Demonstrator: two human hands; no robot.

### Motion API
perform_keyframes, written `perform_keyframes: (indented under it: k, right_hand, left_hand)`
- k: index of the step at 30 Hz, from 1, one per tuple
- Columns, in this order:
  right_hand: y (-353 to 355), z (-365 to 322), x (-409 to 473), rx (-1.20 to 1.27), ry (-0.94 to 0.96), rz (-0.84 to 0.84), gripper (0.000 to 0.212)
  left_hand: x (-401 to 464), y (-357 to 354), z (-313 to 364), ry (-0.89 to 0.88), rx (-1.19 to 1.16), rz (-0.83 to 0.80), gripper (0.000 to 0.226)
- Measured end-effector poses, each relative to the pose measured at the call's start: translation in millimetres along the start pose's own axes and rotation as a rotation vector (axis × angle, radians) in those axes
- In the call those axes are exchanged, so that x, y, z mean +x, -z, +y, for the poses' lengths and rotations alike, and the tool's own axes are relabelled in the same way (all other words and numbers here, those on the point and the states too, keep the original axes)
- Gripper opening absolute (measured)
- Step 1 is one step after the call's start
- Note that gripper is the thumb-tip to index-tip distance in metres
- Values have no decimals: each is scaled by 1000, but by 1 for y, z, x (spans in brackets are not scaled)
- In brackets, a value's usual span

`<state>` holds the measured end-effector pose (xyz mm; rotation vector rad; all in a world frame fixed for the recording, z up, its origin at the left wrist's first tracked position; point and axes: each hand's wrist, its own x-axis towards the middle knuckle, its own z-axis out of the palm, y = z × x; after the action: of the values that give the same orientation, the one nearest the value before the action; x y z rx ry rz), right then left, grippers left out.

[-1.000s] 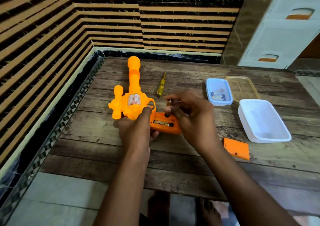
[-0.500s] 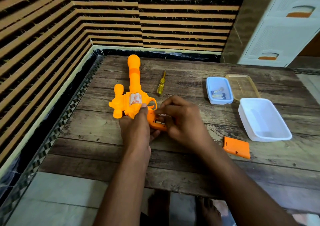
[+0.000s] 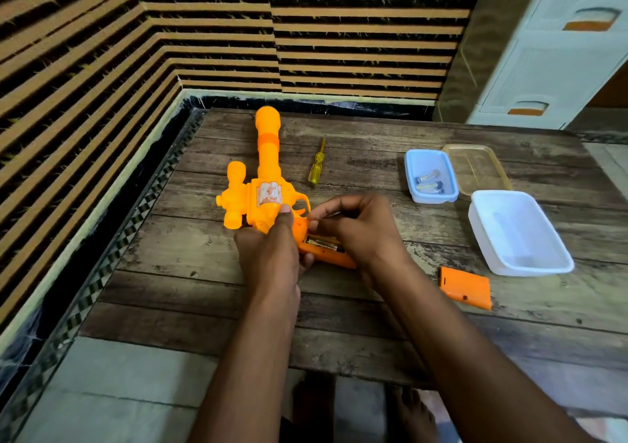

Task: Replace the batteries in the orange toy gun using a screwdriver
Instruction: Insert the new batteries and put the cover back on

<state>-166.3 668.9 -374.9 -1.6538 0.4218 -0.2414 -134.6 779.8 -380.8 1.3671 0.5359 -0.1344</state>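
- Toy gun: orange plastic, lying flat on the wooden table, long axis running away from the person, barrel far, grip near and angled right; paper sticker on the body.
- Left hand: clamped on the gun at the rear of the body, thumb pressing by the sticker.
- Battery: lying lengthwise in the open grip, right of the left hand.
- Right hand: directly over the grip, fingers curled down at the battery; nearer hand for the coming move.
- Screwdriver: yellow, right of the barrel, unheld.
- Cover: orange, well right of the gun.
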Motion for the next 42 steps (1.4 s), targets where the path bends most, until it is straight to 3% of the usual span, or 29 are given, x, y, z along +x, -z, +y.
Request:
perform_keyframes:
  k: [7, 16, 27, 37, 42]
  right_hand:
    - [1, 8, -5, -51, 69, 0, 14]
    - [35, -21, -35, -560, 305, 60, 17]
    - [106, -57, -83, -1127, -182, -7, 34]
    - [103, -52, -86, -1208, -226, -105, 13]
    - [106, -52, -85, -1200, -201, -79, 23]
  left_hand:
    - [-2, -1, 4, -26, 20, 12, 33]
    - [-10, 2, 6, -30, 46, -10, 37]
    - [-25, 2, 5, -70, 97, -6, 17]
    - [-22, -1, 6, -41, 111, 5, 18]
    - [-22, -2, 6, -33, 108, 2, 19]
